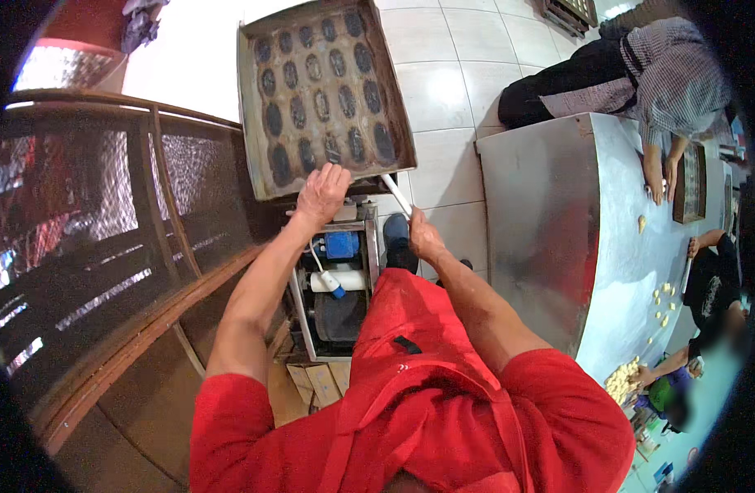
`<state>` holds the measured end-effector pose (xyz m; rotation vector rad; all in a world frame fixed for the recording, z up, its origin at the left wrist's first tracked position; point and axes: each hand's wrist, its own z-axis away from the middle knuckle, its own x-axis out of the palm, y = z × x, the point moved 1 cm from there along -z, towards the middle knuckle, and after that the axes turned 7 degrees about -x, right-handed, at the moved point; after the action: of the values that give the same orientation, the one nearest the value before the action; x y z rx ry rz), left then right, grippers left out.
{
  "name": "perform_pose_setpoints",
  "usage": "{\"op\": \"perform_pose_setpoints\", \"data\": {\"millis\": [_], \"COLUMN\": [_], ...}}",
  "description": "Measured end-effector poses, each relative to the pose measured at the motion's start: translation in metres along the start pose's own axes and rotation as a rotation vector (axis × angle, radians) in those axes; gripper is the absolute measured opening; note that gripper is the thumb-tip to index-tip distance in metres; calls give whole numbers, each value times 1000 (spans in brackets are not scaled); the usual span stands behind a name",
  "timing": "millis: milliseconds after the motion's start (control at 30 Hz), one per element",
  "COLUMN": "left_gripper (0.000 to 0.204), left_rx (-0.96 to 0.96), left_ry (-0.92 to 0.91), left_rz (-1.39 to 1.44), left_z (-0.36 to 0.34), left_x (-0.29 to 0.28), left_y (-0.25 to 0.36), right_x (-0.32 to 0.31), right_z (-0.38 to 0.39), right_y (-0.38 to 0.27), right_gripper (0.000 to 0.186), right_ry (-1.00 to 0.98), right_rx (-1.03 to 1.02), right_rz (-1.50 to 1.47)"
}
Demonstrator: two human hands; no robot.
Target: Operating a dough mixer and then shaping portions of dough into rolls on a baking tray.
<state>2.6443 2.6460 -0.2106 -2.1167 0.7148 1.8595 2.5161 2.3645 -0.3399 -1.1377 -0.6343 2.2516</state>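
Observation:
A square, worn metal baking tray [254,107] with rows of dark oval marks or hollows lies in front of me. My left hand [324,195] is closed at its near rim; the frame does not show what the curled fingers hold, if anything. Lower right of the tray's near corner, my right hand [425,237] grips the lower end of a white rod [397,194], whose upper end reaches the tray's edge. Beneath the tray stands a metal-framed machine [369,308] with a blue box-shaped part [341,244] and a white cylinder [344,281].
At left stands a brown wooden-framed mesh screen [81,205]. A metal-sided worktable [542,230] fills the right, with dough pieces [622,380] and a small tray [690,185] on it. Several people work around it, including one in a checkered top [673,70]. Pale floor tiles [443,90] lie between.

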Motion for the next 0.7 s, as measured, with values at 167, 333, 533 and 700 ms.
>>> {"op": "perform_pose_setpoints", "data": {"millis": [167,333,533,700], "left_gripper": [18,18,29,69], "left_rx": [-63,-195,-483,-851], "left_ry": [100,107,-227,229], "left_rz": [91,184,554,397], "left_z": [-1,10,-9,36], "left_x": [-66,-85,-109,-107], "left_y": [38,94,166,109], "right_x": [-31,-110,-126,-182], "right_z": [0,35,32,91], "right_y": [-6,-137,-118,-102], "right_gripper": [35,47,33,27], "right_ry": [390,565,934,918], "right_rx": [90,51,259,240], "right_rz": [-311,-1516,-1057,-1064]}}
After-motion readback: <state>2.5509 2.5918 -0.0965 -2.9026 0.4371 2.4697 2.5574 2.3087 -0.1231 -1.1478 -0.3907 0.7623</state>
